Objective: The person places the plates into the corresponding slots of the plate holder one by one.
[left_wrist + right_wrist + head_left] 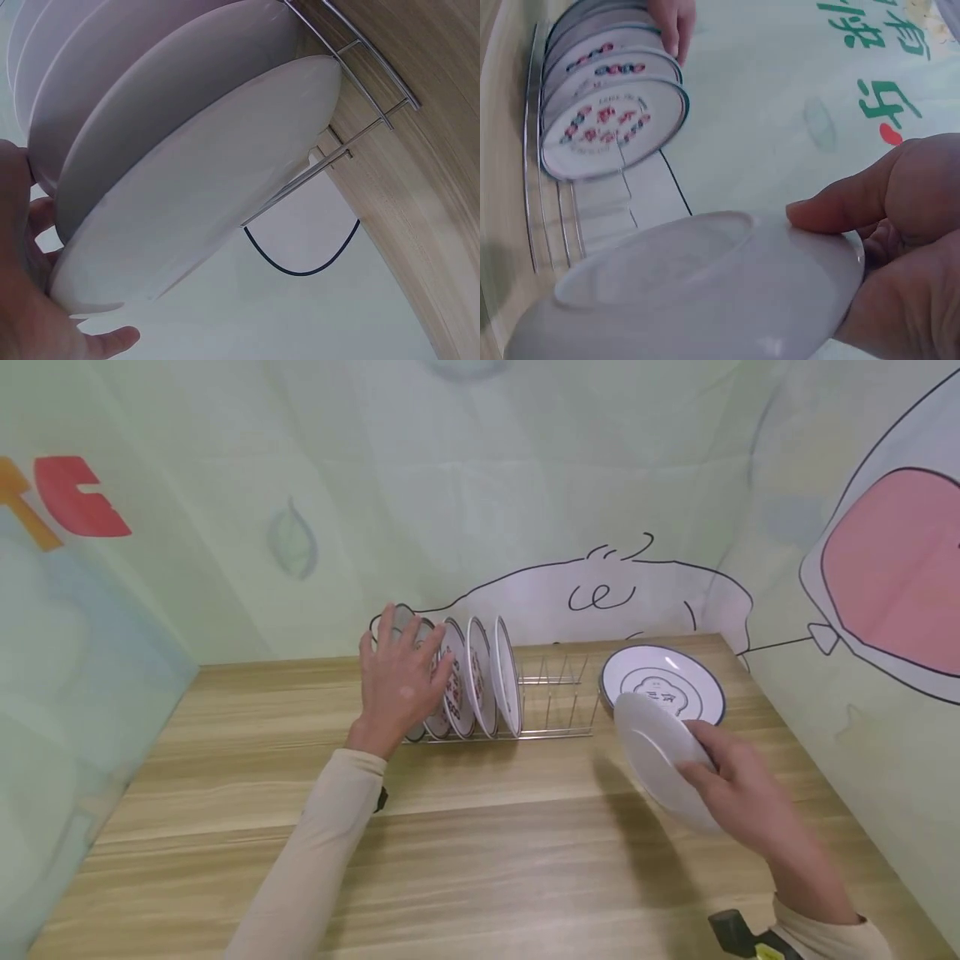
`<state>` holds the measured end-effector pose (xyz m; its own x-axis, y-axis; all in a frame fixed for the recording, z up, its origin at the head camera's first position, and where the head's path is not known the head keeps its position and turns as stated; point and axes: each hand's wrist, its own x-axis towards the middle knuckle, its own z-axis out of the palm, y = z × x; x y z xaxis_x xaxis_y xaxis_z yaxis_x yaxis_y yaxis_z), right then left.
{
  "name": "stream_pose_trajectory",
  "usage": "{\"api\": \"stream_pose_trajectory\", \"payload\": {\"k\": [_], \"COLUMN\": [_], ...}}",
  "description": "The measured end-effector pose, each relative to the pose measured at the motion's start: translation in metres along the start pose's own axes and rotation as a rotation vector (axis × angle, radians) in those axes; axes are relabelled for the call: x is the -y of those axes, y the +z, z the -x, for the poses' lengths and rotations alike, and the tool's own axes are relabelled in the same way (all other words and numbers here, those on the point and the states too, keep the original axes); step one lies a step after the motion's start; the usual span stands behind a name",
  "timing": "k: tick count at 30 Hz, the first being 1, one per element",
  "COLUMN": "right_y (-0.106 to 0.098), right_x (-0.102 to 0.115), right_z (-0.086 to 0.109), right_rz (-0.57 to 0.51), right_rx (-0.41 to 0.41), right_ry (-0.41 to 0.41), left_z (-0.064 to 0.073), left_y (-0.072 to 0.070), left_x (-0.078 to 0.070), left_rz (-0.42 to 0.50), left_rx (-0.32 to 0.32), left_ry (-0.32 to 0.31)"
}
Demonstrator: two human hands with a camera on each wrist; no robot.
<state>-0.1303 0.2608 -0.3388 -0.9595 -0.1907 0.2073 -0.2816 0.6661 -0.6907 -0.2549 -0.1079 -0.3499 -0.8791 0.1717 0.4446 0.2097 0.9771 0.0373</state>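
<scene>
My right hand (738, 785) pinches a white plate (656, 756) by its edge, thumb on one face. The plate is tilted, held over the table, its underside with a foot ring facing the right wrist camera. My left hand (401, 685) has its fingers spread over the top edges of the plates at the left end of the wire dish rack (558, 734). In the left wrist view its fingertips lie at the rims of the racked plates (202, 180). Several plates stand upright in the rack, with dark rims and red-and-blue patterns on their faces (604, 127).
Another white plate (701, 689) with a blue rim and printed centre lies face up right of the rack, partly behind the held plate. Wire slots fill the rack's right part. A printed cloth wall (330, 510) borders the wooden table (480, 860) at the back and sides.
</scene>
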Motion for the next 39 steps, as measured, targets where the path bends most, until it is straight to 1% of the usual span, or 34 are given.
{"api": "stream_pose_trajectory", "payload": {"k": [3, 7, 15, 19, 21, 25, 31, 34, 36, 39], "right_y": [0.010, 0.026, 0.061, 0.078, 0.086, 0.098, 0.116, 0.121, 0.123, 0.125], "right_x": [0.009, 0.018, 0.037, 0.043, 0.045, 0.049, 0.051, 0.053, 0.054, 0.055], "right_z": [-0.004, -0.011, -0.032, -0.042, -0.047, -0.057, -0.069, -0.073, -0.076, -0.079], "right_rz": [-0.132, -0.248, -0.377, -0.396, -0.394, -0.361, -0.282, -0.283, -0.296, -0.312], "right_rx": [0.039, 0.045, -0.016, -0.064, -0.104, -0.190, -0.276, -0.306, -0.313, -0.310], "right_ry": [-0.008, -0.021, -0.075, -0.098, -0.100, -0.096, -0.092, -0.103, -0.098, -0.073], "left_z": [0.000, 0.000, 0.000, 0.000, 0.001, 0.001, 0.001, 0.001, 0.001, 0.001], "left_y": [0.000, -0.001, 0.001, 0.002, 0.002, 0.002, 0.002, 0.002, 0.001, 0.001], "left_x": [0.000, -0.001, 0.000, 0.001, 0.001, 0.002, 0.001, 0.000, 0.000, 0.000], "left_rz": [0.000, 0.009, 0.003, 0.000, 0.003, 0.002, 0.001, 0.002, 0.000, 0.004], "left_rx": [-0.003, -0.006, -0.022, -0.032, -0.034, -0.034, -0.027, -0.022, -0.020, -0.015], "left_ry": [0.001, -0.001, 0.007, 0.010, 0.010, 0.011, 0.010, 0.010, 0.008, 0.008]}}
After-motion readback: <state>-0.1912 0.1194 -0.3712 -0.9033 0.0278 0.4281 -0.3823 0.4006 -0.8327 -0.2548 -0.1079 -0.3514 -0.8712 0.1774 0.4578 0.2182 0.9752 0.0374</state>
